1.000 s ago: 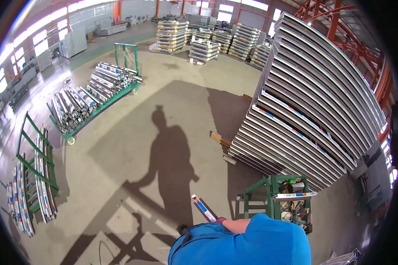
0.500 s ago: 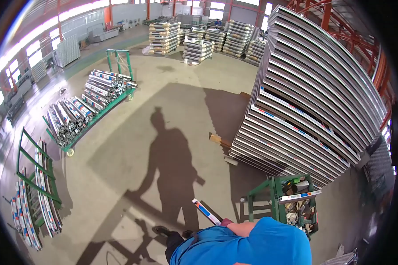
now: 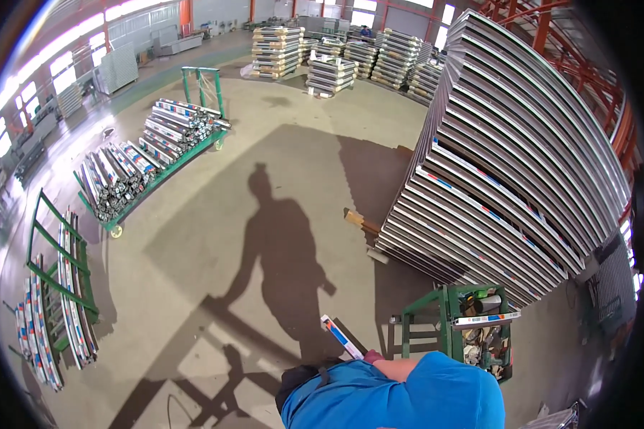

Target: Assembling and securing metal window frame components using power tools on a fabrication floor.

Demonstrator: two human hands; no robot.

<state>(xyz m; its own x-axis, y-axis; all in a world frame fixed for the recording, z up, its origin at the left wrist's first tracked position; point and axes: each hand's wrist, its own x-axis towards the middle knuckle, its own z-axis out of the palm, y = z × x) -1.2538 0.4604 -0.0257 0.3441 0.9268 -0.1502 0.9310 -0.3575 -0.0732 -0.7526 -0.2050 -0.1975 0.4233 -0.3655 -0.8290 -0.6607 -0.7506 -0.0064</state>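
My right hand (image 3: 373, 356), in a dark reddish glove, comes from under the blue sleeve and is closed around the near end of a metal profile (image 3: 341, 337). The profile is a slim, straight bar with white, red and blue film along it, pointing forward and left above the floor. Its lower end is hidden by my hand and body. My left hand is out of view; only a shadow of an outstretched arm shows on that side. To the right of my right hand stands a green metal cart (image 3: 447, 314) holding tools and loose pieces, with another filmed profile (image 3: 486, 319) across it.
A tall stack of long metal frames (image 3: 494, 179) rises at the right, with wooden blocks (image 3: 354, 218) by its base. Profiles load a green trolley (image 3: 166, 174) at the left; a green rack (image 3: 63, 286) stands nearer. Stacked bundles (image 3: 277, 53) line the back.
The surroundings have shifted slightly up and to the right in view. My shoe, visible before, is hidden now. My right hand keeps its grip on the profile.
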